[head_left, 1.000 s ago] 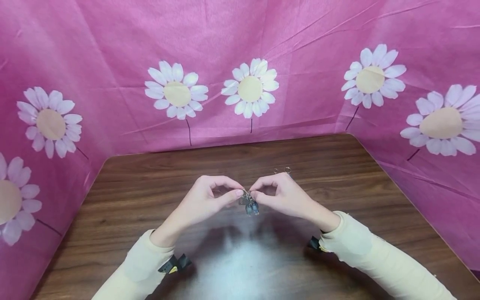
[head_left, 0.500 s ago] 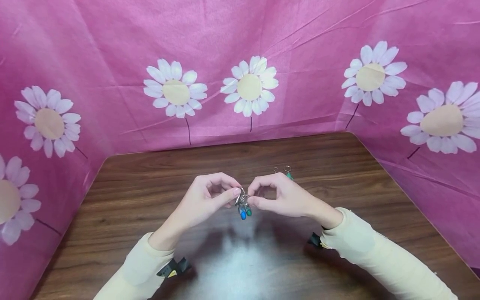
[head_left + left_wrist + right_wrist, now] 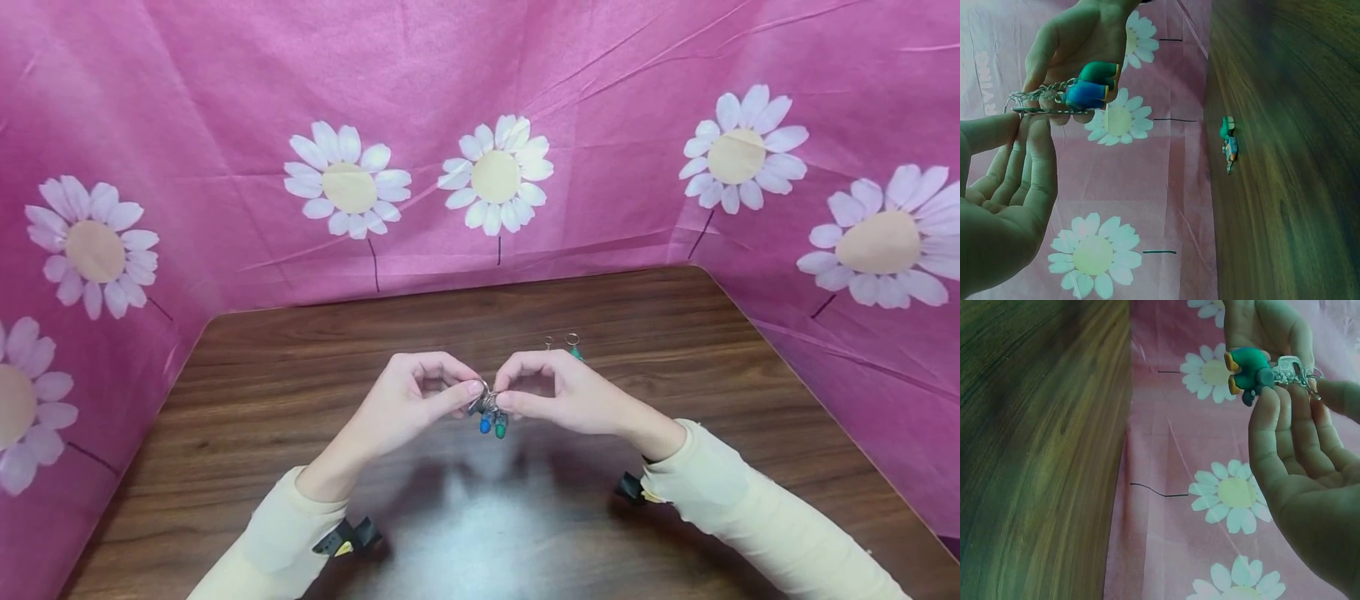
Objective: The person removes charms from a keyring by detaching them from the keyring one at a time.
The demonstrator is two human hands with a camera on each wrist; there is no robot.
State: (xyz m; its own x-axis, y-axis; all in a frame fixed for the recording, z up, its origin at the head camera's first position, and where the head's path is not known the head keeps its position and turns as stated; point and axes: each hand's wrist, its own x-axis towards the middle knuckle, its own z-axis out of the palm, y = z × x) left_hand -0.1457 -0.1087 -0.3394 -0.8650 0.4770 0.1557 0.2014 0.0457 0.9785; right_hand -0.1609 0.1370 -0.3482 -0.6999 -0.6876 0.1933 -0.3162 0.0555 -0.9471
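Both hands meet in the air above the middle of the table. My left hand (image 3: 420,398) pinches a metal key ring (image 3: 486,387) between thumb and index finger. Right beside it, my right hand (image 3: 564,396) pinches part of the same cluster of rings and chains with thumb and fingertips. From the cluster hang a blue keychain figure (image 3: 1085,95) and a green keychain figure (image 3: 1099,73), side by side. A flat silvery piece (image 3: 1289,364) shows among the chains in the right wrist view. Fingertips partly hide how the rings join.
Farther back on the wooden table (image 3: 300,358) lie two more keychains, partly behind the right hand: a green one (image 3: 1227,127) and a blue-and-orange one (image 3: 1230,149). A pink cloth (image 3: 225,108) with printed daisies stands around the table's back and sides.
The dangling figures have turned, from dark sides to plainly blue and green, and swung slightly. Both hands keep their pinch and shift only a little.
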